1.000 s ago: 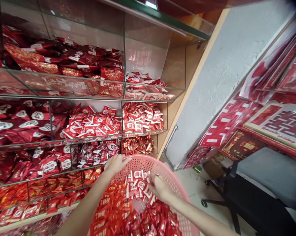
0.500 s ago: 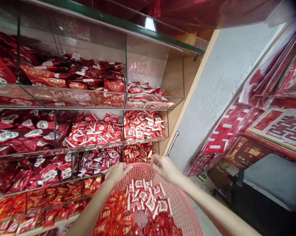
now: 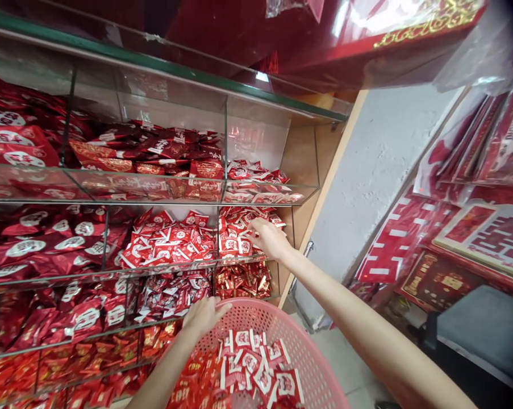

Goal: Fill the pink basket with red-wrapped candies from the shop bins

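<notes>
My left hand (image 3: 203,315) grips the far rim of a pink plastic basket (image 3: 320,363), thumb lying over the edge. Small red-and-white packets (image 3: 262,380) lie inside it, with orange-red packets (image 3: 192,380) to their left. My right hand (image 3: 270,236) is stretched out to a glass-fronted compartment of red-and-white packets (image 3: 234,230) at the right end of the shelf. Its fingers are loosely bent and apart, at the packets; I see nothing held in them. Whether the fingertips touch a packet I cannot tell.
Glass shelves (image 3: 162,196) hold many red packets behind low glass fronts and dividers. Overhead juts a glass shelf edge (image 3: 175,71). To the right are a grey wall (image 3: 367,170), hanging red decorations (image 3: 388,238) and a grey-and-black chair (image 3: 486,335).
My right hand has moved from above the basket's far rim up and forward to the shelf compartment. My left hand stays on the rim. The view has tilted slightly upward.
</notes>
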Demonstrator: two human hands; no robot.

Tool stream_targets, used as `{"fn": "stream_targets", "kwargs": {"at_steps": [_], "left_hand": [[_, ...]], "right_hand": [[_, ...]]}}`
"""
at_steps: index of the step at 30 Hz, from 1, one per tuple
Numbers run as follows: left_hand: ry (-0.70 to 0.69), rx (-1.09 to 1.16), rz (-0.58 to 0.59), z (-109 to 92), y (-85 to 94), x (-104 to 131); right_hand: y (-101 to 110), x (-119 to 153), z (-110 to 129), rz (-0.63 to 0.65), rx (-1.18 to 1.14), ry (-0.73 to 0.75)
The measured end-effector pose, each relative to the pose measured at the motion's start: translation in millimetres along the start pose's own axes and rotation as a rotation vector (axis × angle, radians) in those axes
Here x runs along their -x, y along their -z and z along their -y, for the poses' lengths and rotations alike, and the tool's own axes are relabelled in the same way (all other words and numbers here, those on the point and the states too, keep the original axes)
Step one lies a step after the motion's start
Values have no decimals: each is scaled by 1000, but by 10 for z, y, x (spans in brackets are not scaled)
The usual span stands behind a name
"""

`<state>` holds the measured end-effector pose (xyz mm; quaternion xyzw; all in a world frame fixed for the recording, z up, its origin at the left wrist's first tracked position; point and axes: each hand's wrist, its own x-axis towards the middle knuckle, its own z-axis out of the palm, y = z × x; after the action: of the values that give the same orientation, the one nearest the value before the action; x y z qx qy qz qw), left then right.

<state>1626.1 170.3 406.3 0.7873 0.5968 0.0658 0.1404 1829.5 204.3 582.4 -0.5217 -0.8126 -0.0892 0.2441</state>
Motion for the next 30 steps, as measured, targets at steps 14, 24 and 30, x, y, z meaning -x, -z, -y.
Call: {"fn": "stream_targets", "kwargs": {"at_steps": [14, 24, 30], "left_hand": [[13, 5, -3, -9, 8, 10], [17, -9, -4, -1, -30, -22], [21, -19, -1, -2, -31, -27]], "right_hand": [[-9, -119, 51, -101, 301, 3], [178, 395, 72, -458, -239, 7], [-68, 1278, 246, -150, -566, -134]]}}
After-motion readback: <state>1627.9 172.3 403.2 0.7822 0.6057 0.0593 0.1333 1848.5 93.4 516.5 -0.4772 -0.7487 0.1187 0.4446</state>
